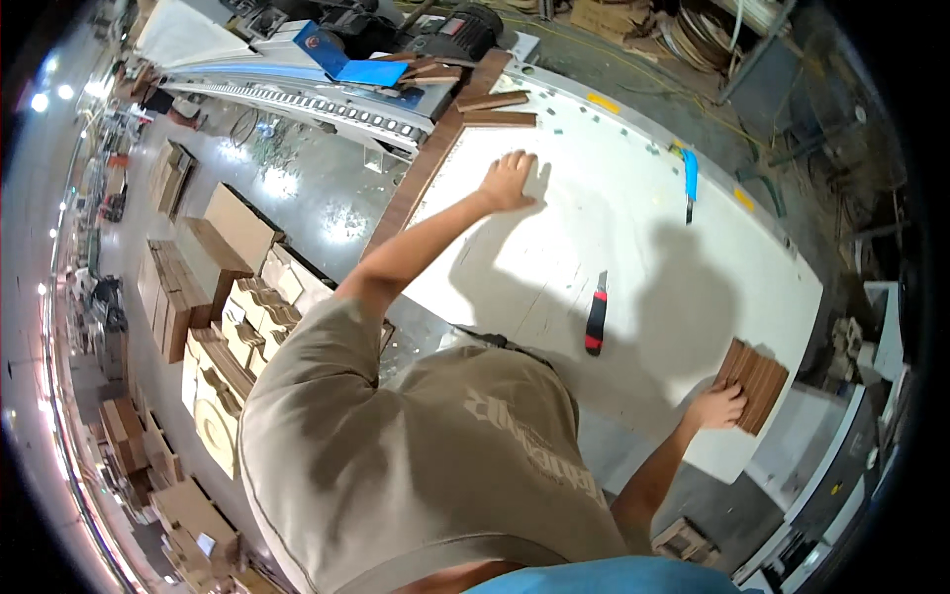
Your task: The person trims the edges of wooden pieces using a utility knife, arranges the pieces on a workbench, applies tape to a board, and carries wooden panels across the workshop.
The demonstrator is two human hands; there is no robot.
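My left hand (510, 181) is over the far left part of a white tabletop (584, 228), fingers extended and nothing visible in them. Just beyond it lie two brown wood strips (500, 119), near the table's brown left edge. At the right end of the table, my right hand (717, 404) has its fingers curled over the near left side of a stack of brown wood strips (754, 384); its thumb is hard to make out. Between the hands lies a red and black utility knife (596, 322) with its blade out. Farther back is a blue-handled knife (690, 178).
Small greenish scraps (559, 132) dot the far side of the table. Behind its left end stands a long machine (327, 74) with a motor (457, 32). Stacked boards (203, 262) and cream moulded pieces (220, 416) sit on the floor at left. Grey equipment (831, 455) borders the right end.
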